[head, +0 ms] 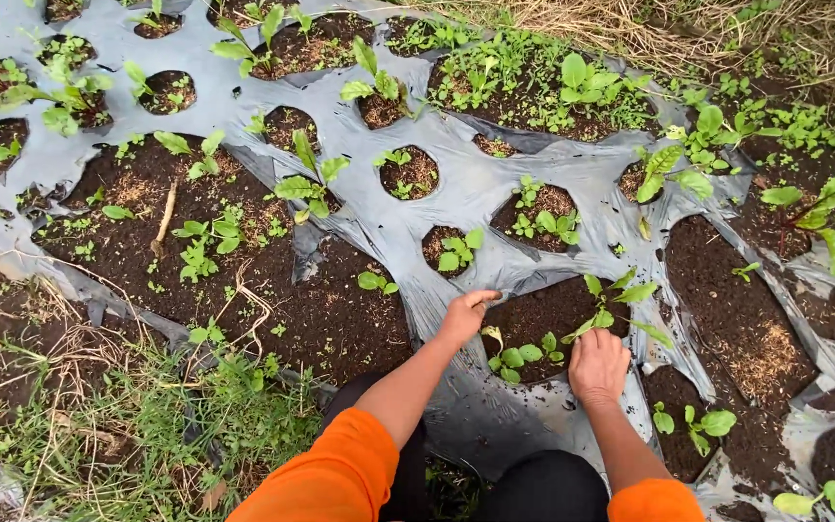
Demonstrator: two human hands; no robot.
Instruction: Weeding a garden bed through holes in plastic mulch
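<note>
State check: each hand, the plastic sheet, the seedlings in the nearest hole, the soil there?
Left hand: fingers curled, resting at the hole's edge on the sheet.
Right hand: closed, at the base of a seedling; grip hidden.
Sheet: grey, wrinkled, torn, holes cut through it.
Seedling: upright, rooted, leaves green.
Small seedlings: low, rooted, between the hands.
Soil: dark, bare in the hole.

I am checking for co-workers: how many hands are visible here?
2. The left hand rests on the edge of the grey plastic sheet; the right hand lies on the dark soil beside green seedlings. No others show.
</note>
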